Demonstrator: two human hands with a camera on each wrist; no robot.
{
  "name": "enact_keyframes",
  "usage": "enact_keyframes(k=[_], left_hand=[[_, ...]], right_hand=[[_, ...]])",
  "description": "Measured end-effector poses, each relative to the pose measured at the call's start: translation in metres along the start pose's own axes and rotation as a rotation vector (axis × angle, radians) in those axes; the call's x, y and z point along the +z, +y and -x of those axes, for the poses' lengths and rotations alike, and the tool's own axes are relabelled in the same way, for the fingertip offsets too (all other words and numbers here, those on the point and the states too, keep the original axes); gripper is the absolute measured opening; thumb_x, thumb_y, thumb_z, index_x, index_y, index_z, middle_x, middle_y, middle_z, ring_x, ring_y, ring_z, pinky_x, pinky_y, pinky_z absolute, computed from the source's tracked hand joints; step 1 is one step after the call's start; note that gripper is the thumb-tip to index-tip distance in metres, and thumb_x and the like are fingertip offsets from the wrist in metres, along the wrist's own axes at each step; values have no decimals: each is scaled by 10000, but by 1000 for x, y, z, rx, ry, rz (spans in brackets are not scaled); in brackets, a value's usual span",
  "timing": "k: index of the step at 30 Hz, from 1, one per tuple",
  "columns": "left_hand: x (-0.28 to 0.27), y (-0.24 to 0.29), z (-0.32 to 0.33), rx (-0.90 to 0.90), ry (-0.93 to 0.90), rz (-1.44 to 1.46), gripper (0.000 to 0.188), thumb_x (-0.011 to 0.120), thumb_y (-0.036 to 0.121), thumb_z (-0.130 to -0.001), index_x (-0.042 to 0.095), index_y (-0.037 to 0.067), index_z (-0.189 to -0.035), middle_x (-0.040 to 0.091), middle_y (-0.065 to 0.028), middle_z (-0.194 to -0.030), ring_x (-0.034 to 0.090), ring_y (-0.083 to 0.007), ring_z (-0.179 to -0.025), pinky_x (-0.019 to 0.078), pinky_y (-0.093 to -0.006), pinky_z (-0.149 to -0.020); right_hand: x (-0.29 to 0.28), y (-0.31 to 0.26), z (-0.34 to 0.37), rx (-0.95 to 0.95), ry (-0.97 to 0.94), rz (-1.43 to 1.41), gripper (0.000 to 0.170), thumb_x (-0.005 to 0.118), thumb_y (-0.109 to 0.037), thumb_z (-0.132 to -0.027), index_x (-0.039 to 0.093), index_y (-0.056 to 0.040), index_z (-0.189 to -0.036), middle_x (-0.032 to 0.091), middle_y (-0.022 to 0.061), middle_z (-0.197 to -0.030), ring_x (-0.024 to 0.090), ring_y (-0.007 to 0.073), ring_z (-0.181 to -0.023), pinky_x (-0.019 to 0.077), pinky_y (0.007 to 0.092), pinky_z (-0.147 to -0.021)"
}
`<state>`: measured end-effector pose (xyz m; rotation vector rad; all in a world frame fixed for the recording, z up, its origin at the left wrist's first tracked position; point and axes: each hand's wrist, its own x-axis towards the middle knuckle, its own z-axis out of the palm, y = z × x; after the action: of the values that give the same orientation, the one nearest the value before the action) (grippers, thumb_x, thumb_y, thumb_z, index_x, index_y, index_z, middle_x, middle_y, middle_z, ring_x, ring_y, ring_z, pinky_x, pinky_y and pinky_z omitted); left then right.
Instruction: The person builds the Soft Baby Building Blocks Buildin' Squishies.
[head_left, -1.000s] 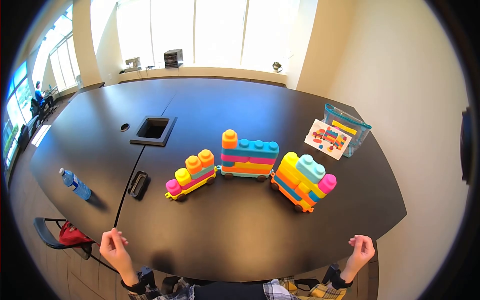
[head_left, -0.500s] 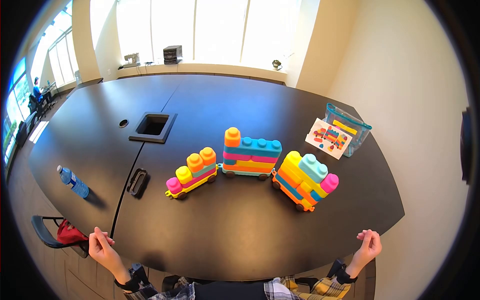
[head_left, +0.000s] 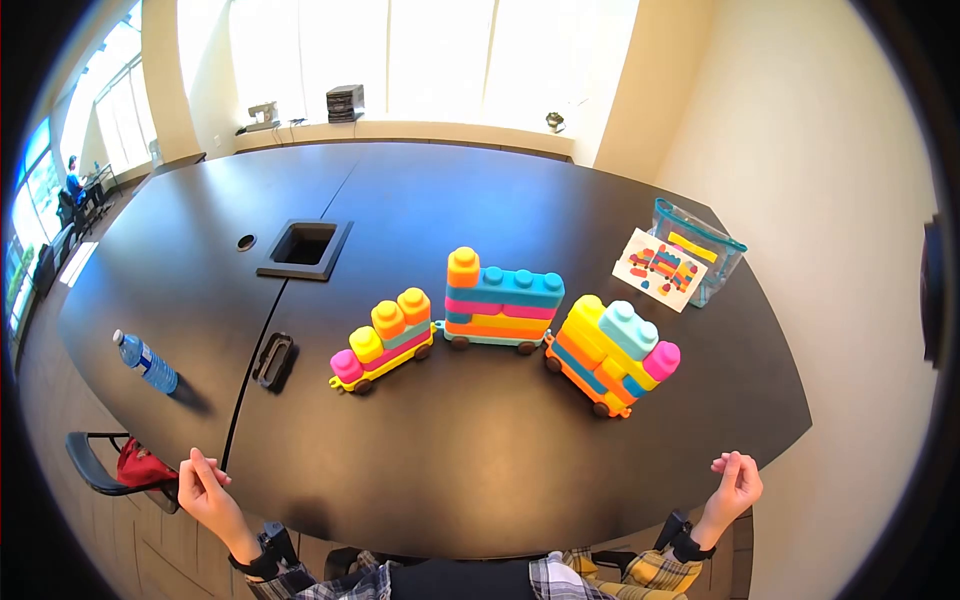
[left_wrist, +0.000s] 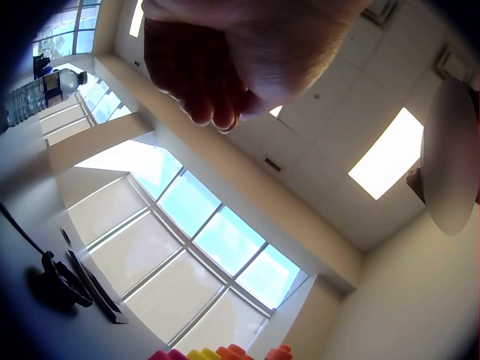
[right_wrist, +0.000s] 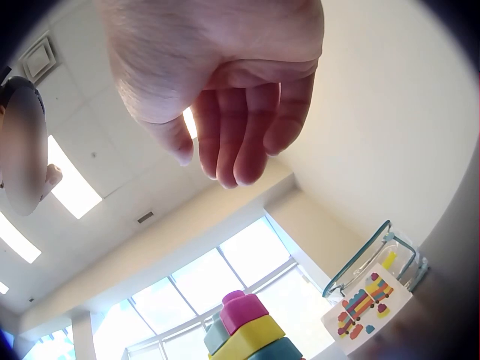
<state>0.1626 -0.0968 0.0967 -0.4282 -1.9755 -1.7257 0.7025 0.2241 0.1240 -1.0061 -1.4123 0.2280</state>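
Three wheeled toy train cars of building blocks stand in a curved row, linked end to end, in the head view. The left car [head_left: 395, 345] rises in steps of pink, yellow and orange blocks. Blue, pink and orange layers make up the middle car [head_left: 503, 308], topped at one end by an orange block. On the right car [head_left: 605, 360] are yellow, light-blue and pink blocks. My left hand [head_left: 213, 497] hovers at the table's near left edge, fingers loosely curled around nothing. Mirroring it at the near right edge, my right hand [head_left: 732, 492] hangs empty, its fingers [right_wrist: 232, 142] loosely bent.
A picture card [head_left: 655, 272] leans against a clear zippered bag [head_left: 712, 262] at the far right. On the left stand a water bottle [head_left: 148, 362] and a black oblong fitting [head_left: 273, 362]. A square opening [head_left: 304, 250] is set in the table [head_left: 450, 450]. A chair [head_left: 90, 465] holds something red.
Both hands have moved outward, away from each other, and then stayed nearly still over the last half second. The train cars stay in place, with a slight shift of the head view.
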Motion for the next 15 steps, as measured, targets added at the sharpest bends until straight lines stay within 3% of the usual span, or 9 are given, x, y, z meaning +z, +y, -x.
enact_keyframes(k=[4,6,8,9,11,13,15], left_hand=[[16,-6,-31,7,-92,107,283,607,203,-1099,589,49,-863,482,35,-651,437,-35,-564,332,-204,-525],[33,-8,-60,-89,-286,55,193,669,209,-1062,657,17,-1059,578,41,-745,494,-26,-616,362,-200,-548],[68,-23,-83,41,-391,-216,409,771,245,-977,666,-35,-1255,691,-32,-855,612,-101,-736,511,-271,-682],[85,-34,-92,13,-506,-319,530,816,315,-924,660,-44,-1281,715,-97,-947,648,-155,-793,541,-315,-739],[116,-74,-102,182,-652,-577,730,849,458,-843,644,-84,-1288,686,-212,-1177,684,-323,-1047,551,-427,-911],[128,-97,-104,103,-731,-661,753,873,486,-796,651,-88,-1230,677,-237,-1214,668,-378,-1111,536,-443,-975],[144,-115,-106,85,-770,-741,729,891,478,-761,671,-74,-1184,693,-236,-1174,677,-376,-1080,542,-437,-957]], right_hand=[[2,4,0,25,-23,-14,219,666,-64,-1027,662,42,-835,663,61,-768,634,125,-668,523,260,-634],[5,6,-1,34,-46,-21,215,665,-62,-1025,663,41,-836,668,63,-771,637,128,-673,526,261,-639],[10,5,-2,38,-59,-21,211,665,-59,-1022,664,40,-836,672,64,-774,640,130,-677,529,261,-643],[15,3,-2,23,-82,-37,207,668,-60,-1018,665,42,-838,676,67,-777,642,133,-679,531,263,-648],[20,-1,-1,7,-102,-53,203,671,-61,-1014,665,44,-840,680,70,-781,643,136,-681,534,265,-652],[23,-5,-1,12,-133,-47,192,687,-63,-995,668,44,-837,684,78,-777,647,141,-679,534,266,-655],[25,-11,1,23,-152,-42,189,697,-61,-984,671,44,-829,684,78,-766,649,141,-678,531,266,-654]])
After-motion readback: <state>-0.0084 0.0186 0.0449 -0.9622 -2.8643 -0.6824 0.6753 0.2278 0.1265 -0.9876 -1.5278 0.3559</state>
